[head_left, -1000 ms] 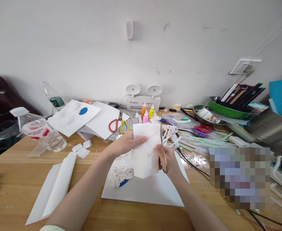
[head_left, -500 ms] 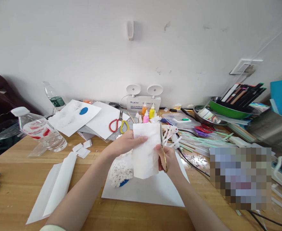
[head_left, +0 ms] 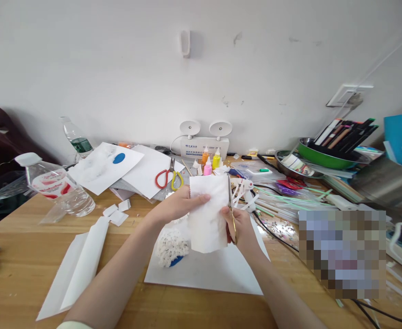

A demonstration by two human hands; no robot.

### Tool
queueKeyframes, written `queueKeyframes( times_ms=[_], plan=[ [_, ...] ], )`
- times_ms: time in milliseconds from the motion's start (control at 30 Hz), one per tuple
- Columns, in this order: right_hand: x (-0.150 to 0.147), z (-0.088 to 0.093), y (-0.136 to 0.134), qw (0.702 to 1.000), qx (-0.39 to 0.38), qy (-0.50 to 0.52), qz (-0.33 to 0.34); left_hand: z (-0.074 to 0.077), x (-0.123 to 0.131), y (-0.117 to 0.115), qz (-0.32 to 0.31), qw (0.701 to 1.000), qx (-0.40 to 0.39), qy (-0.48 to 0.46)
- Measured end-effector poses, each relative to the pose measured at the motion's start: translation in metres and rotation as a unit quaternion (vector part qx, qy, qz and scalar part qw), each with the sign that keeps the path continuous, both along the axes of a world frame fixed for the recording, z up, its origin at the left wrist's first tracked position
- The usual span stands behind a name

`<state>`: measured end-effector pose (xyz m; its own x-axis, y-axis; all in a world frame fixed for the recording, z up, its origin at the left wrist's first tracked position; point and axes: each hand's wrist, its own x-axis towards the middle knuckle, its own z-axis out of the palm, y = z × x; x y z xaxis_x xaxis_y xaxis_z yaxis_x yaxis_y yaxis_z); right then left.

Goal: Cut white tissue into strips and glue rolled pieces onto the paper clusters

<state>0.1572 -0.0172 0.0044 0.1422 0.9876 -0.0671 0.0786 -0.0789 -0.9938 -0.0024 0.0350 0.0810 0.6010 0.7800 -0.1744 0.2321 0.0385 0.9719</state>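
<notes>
Paper [head_left: 207,224] met at edge by scissors [head_left: 231,204]; cut seemingly unfinished.
Paper is pinched by left hand [head_left: 177,203], scissors gripped by right hand [head_left: 243,228], fingers closed on both.

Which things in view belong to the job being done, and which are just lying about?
Job in hand:
white paper, held by the left hand
gold-handled scissors, in the right hand

Apparently just lying about:
red-and-yellow-handled scissors
red-labelled bottle
yellow bottle
markers in the green bowl

A plain white paper [head_left: 208,224] stands nearly upright, slim gold-handled scissors [head_left: 234,225] set lengthwise along its right edge.
</notes>
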Motion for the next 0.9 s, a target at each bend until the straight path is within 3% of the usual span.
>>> queueKeyframes(
  times_ms=[300,567,900],
  plan=[
    [0.003,-0.003,0.001,1.000,0.013,-0.005,0.004,-0.002,0.001,0.002,0.000,0.999,-0.003,-0.033],
    [0.003,-0.007,0.005,0.997,-0.007,0.068,0.033,0.006,-0.014,0.011,0.165,0.980,0.039,-0.102],
    [0.005,-0.006,0.003,0.993,-0.018,-0.019,0.117,0.016,-0.033,0.019,0.236,0.951,0.043,-0.195]
  ],
)
